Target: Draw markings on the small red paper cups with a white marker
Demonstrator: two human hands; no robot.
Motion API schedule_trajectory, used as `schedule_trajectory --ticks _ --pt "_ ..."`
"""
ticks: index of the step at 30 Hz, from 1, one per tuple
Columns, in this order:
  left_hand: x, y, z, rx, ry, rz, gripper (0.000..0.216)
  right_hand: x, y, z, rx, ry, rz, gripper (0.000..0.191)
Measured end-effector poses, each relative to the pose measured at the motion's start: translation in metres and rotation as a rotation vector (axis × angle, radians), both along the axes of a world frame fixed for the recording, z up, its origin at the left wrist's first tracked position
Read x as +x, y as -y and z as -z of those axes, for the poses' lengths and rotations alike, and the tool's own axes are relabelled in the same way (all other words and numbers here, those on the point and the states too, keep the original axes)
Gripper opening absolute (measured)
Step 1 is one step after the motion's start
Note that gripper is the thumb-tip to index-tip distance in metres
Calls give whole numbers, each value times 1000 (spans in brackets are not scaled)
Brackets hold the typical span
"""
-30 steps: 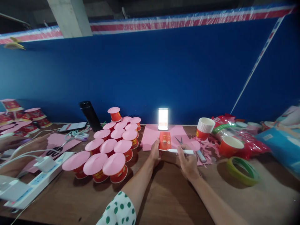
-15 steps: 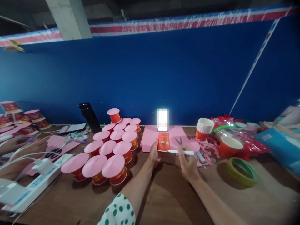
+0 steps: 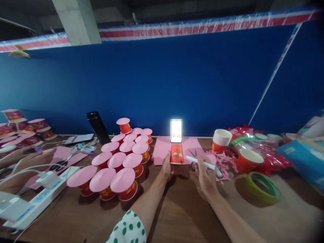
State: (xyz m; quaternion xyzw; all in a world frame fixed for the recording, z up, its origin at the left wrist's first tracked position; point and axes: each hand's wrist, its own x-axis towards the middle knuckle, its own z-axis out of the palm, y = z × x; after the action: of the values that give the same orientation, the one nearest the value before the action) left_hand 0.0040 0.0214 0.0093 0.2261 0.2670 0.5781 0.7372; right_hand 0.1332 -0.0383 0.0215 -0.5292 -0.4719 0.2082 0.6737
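In my left hand point(image 3: 166, 167) is a red paper cup point(image 3: 177, 153) with gold print, gripped at its left side in front of a stack of pink paper point(image 3: 160, 148). My right hand point(image 3: 205, 175) is closed around a slim white pen point(image 3: 199, 162), whose tip points left toward the cup and is apart from it. Scissors point(image 3: 193, 153) lie on the pink paper, partly hidden behind the right hand. A lit phone point(image 3: 176, 131) stands upright behind the cup, its screen blurred out.
Several red cups topped with pink paper discs point(image 3: 123, 180) stand at left, before a black bottle point(image 3: 97, 127). At right are stacked cups point(image 3: 222, 138), pink scraps point(image 3: 226, 162), a tape roll point(image 3: 263, 188) and a red bag point(image 3: 273, 157). Far left, another person's hands point(image 3: 32, 162) work near a power strip point(image 3: 37, 202).
My right hand has moved slightly right with the white pen, drawing its tip away from the cup and tilting it more. My left hand keeps the cup in nearly the same place.
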Motion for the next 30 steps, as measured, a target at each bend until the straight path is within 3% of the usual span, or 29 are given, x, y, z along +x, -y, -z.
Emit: schedule_trajectory --ticks 4,7,13,24,30 --pt "-2 0 1 29 1 23 40 -2 7 2 163 284 58 23" --pt "-2 1 -1 40 -5 50 45 -3 9 4 266 445 13 21" --pt "-2 1 -4 46 12 82 52 -7 11 4 364 542 -67 22" --pt "-1 -1 2 37 -5 -8 35 -13 16 -4 323 585 -57 17" --pt "-1 -2 4 6 -25 -24 38 -15 16 -7 286 596 -47 16"
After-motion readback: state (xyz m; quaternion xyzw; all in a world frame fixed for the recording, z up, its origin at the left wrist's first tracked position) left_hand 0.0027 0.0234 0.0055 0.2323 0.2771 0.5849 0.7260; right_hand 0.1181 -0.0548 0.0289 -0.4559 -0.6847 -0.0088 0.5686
